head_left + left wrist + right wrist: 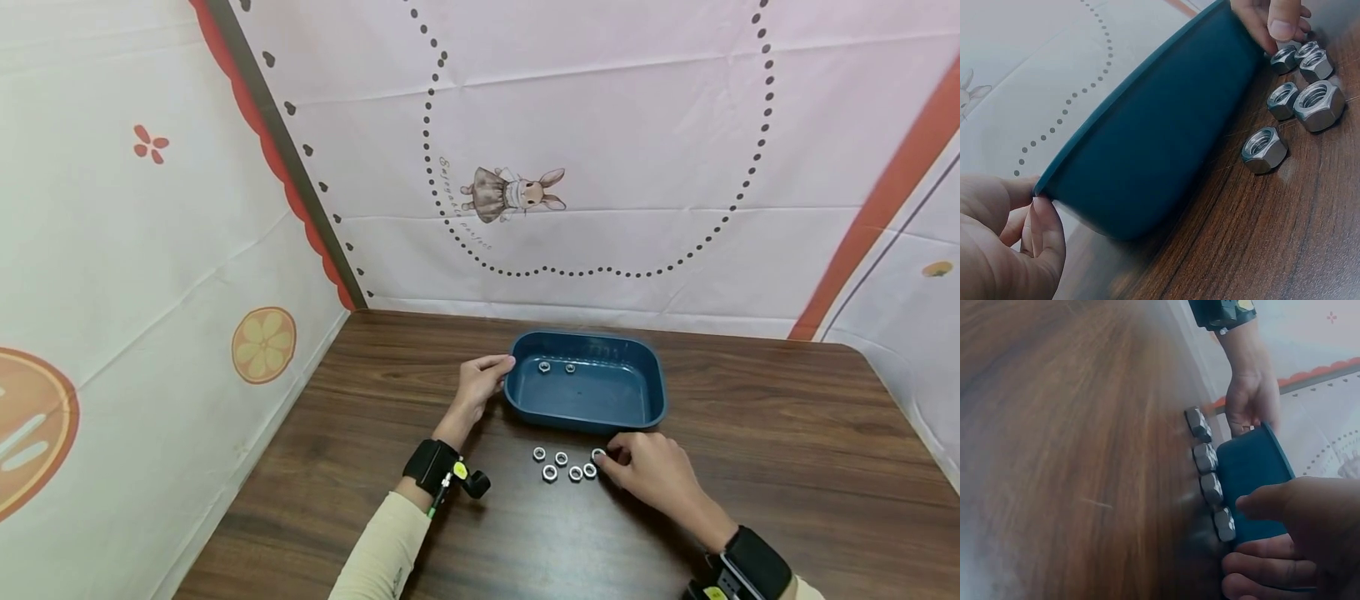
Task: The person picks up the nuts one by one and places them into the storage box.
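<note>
A blue rectangular plastic basin (587, 419) stands on the table with two hex nuts inside. My left hand (480, 383) grips its left rim, thumb and fingers on either side of the edge, as the left wrist view shows. My right hand (656, 471) is low at the basin's near side, thumb and forefinger at a silver hex nut (1284, 60). Several other hex nuts, including one large nut (1319, 106), lie grouped to the left of this hand. In the right wrist view, the right thumb (1260, 503) is stretched out near the closest nut (1224, 524).
The brown wood-grain table (750, 400) extends around the basin. White printed cloth (637, 150) hangs behind it, with another cloth panel (150, 250) along the left side. A black wrist strap (431, 465) with a small camera sits on the left wrist.
</note>
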Demonstrator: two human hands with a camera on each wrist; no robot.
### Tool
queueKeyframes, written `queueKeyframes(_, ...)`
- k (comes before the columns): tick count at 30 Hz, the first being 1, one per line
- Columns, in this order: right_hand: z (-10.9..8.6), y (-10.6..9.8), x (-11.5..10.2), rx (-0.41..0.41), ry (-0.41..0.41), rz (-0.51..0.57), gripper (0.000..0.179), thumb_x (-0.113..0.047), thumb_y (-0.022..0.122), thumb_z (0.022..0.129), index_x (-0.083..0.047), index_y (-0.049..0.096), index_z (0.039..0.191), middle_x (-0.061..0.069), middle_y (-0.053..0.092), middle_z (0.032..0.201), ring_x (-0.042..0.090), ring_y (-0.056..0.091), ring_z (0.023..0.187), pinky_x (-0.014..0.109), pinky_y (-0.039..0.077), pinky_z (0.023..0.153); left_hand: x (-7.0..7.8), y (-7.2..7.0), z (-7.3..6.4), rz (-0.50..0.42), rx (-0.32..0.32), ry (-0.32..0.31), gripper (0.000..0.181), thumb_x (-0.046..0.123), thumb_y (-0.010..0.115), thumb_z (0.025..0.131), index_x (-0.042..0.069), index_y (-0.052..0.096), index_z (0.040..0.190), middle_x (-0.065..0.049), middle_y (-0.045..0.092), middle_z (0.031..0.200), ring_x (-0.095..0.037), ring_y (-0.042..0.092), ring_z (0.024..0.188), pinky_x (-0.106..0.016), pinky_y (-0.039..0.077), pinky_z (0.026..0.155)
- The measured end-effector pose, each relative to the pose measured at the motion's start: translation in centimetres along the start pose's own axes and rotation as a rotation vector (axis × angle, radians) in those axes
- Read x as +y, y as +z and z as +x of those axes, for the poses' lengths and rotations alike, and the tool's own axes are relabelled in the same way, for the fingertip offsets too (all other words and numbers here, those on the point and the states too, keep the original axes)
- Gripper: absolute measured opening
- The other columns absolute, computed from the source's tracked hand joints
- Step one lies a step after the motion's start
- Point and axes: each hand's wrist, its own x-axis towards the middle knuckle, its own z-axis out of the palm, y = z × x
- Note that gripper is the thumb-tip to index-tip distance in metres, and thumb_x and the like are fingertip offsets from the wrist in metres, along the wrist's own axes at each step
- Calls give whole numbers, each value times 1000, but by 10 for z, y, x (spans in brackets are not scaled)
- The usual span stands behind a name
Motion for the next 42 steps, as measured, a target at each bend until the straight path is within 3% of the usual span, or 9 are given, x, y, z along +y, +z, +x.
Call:
queueKeyframes(4,1,5,-2,15,1,-16,22,-37,83,85,-18,75,78,-10,60,63,6,51,54,30,44,50,-2,0,-1,-4,11,7,33,24,78,94,1,75,117,-11,74,109,-11,63,82,-19,54,68)
queueKeyframes(13,6,9,-5,10,41,-13,21,-33,83,83,-17,74,73,-6,65,65,7,55,55,31,46,49,-2,-1,3,13,-15,-1,34,21,74,97,-2,72,122,-19,71,117,-12,63,83,-21,54,70)
queueKeyframes(18,7,8,-7,0,49,-25,20,-31,82,82,-17,73,69,-7,62,60,9,52,52,31,43,48,16,1,-12,32,-26,4,33,15,71,99,-7,70,123,-25,69,119,-14,63,84,-24,55,74)
queueKeyframes(20,7,7,-7,3,46,-34,21,-30,81,82,-17,72,67,-7,61,58,9,50,51,30,42,47,17,2,-13,33,-22,7,34,17,71,99,-6,70,123,-23,70,117,-13,63,82,-24,55,74)
queueKeyframes(25,4,4,-5,11,43,-50,24,-28,79,83,-19,68,64,-8,57,56,10,48,49,30,39,46,-1,1,2,0,-4,6,34,24,77,95,0,74,119,-10,73,107,-12,63,82,-21,55,70)
queueKeyframes(27,3,4,-5,14,38,-53,27,-28,78,84,-19,66,63,-8,55,54,11,48,49,30,37,45,-1,0,1,-13,1,11,33,24,78,94,1,76,117,-8,74,104,-14,63,83,-19,54,68)
queueKeyframes(42,-3,-4,0,27,13,-33,23,-27,81,83,-19,70,64,-10,59,55,7,48,47,29,39,46,-3,0,4,-9,17,9,29,23,78,93,3,77,113,-7,75,104,-15,65,85,-18,55,68)
